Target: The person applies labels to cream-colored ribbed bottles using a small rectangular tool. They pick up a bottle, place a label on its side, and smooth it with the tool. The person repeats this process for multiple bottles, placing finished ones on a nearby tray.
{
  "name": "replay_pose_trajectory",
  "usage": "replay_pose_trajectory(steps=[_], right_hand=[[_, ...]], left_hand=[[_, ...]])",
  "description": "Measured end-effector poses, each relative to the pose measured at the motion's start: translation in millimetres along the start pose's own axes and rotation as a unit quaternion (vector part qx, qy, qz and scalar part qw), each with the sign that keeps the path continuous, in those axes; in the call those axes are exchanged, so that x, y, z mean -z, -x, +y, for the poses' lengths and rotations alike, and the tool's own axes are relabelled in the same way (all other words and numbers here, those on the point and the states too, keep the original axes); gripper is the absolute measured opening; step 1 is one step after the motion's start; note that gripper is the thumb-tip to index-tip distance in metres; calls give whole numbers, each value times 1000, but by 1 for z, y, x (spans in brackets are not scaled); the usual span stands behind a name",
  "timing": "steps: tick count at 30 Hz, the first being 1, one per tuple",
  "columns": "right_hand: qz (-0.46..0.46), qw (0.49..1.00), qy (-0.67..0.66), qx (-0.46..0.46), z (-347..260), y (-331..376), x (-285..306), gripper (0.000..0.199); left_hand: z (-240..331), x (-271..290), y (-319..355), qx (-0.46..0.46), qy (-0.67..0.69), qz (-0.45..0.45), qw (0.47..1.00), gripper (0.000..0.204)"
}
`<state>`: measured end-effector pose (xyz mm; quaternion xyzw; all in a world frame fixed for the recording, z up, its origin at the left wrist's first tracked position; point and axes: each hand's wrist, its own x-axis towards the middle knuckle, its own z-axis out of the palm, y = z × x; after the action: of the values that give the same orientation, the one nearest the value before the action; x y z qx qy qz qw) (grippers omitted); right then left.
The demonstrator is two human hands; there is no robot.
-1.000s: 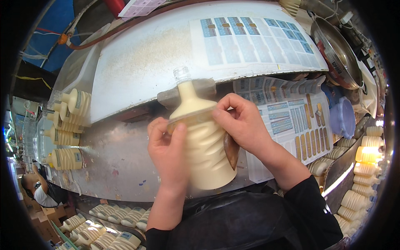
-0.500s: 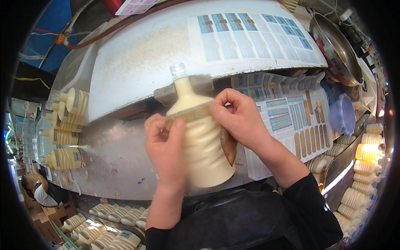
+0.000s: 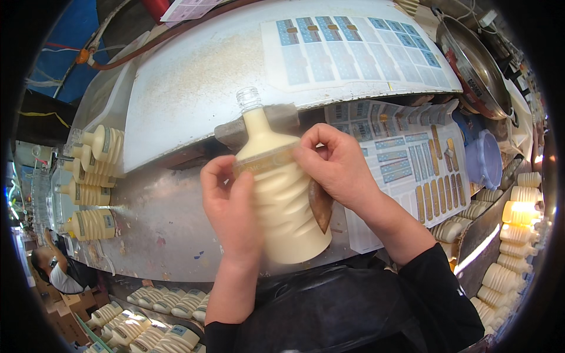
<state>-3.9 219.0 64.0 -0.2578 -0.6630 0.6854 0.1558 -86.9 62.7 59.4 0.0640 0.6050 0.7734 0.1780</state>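
cream bottle (image 3: 282,200) upright, neck tilted away | left hand (image 3: 232,206) grip clasps its side | right hand (image 3: 338,167) fingers pinch shoulder band | over desk (image 3: 147,223)

Scuffed metal bench (image 3: 147,217), cream bottles (image 3: 94,176) lying at left, label sheets (image 3: 406,165) spread at right

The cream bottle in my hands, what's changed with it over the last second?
Very little. Both hands stay on the cream bottle: the left hand still grips its side and the right hand still presses the clear band at its shoulder. The bottle has tipped only slightly. The label sheets and the finished bottles on the left lie as before.
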Motion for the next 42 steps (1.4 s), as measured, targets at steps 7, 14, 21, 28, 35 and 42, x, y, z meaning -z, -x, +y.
replay_pose_trajectory(steps=[7,14,21,28,35,42], right_hand=[[10,1000,7,11,1,0,-2,11],[18,1000,-19,13,1,-1,-2,14],[18,1000,-17,5,1,-1,-2,15],[-8,999,-36,-9,4,-8,13,11],[-80,996,39,12,3,-8,14,31],[-75,995,-59,-35,-6,-11,11,24]], left_hand=[[2,-2,-7,-152,-279,-35,948,37],[1,-10,-8,-70,-222,-26,972,35],[1,-9,-8,-58,-208,-33,976,37],[-3,-8,-10,-64,-227,-52,970,37],[-9,-12,-14,-16,-133,-92,987,41],[-4,-8,-17,7,-118,-101,988,41]])
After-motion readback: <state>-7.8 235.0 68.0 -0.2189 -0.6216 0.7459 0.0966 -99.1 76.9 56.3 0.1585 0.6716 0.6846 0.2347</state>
